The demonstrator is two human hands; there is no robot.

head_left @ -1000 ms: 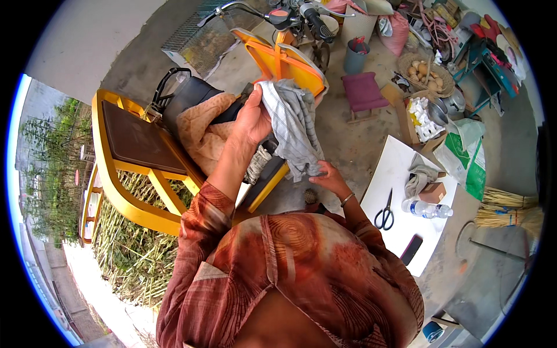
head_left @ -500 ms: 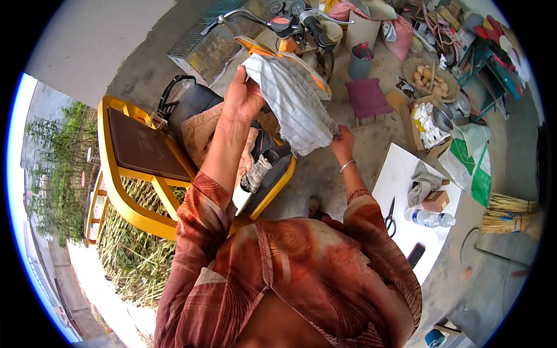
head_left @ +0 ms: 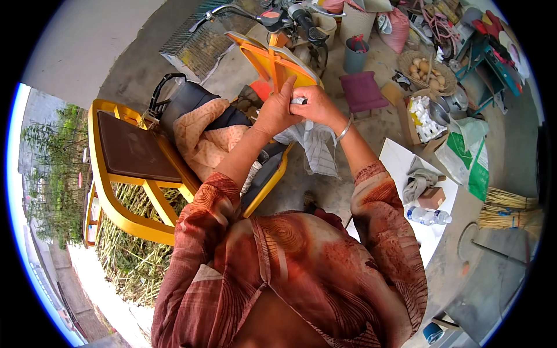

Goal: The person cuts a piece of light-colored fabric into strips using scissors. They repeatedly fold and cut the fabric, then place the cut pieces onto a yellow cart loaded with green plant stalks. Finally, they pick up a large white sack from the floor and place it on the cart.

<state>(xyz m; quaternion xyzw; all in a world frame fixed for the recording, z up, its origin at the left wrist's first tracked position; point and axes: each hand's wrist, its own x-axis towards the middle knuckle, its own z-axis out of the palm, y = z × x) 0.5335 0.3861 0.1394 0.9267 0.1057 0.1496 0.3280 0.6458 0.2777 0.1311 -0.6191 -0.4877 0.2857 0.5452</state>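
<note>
Nearest: one patterned rust-red shirt (head_left: 301, 272) fills the lower frame; both sleeves run upward to the hands.

Count, near field: one white board (head_left: 406, 165) on the floor at right, carrying one grey rag (head_left: 419, 177), one small brown box (head_left: 431, 197) and one clear plastic bottle (head_left: 426, 216) lying on its side. Two straw brooms (head_left: 510, 210) lie further right. One green and white sack (head_left: 464, 156) stands just past the board.

Left: one yellow frame (head_left: 125, 174) with one dark brown seat pad (head_left: 132, 152); one peach quilted cloth (head_left: 206, 139) is draped beside it over one black bag (head_left: 191, 104).

Hands: left hand (head_left: 277, 110) and right hand (head_left: 316, 107) meet at mid-frame, touching each other. Both are closed, fingers pinched on the top edge of one grey-white checked cloth (head_left: 310, 148). The cloth hangs down from the grip, in the air above the floor, just right of the yellow frame. The right wrist wears one silver bangle (head_left: 345, 129).

Far: one purple stool (head_left: 362, 93), one grey bucket (head_left: 355, 55), one round basket (head_left: 429, 71) of pale round items, one wire basket (head_left: 200, 43), one handlebar (head_left: 272, 14).
</note>
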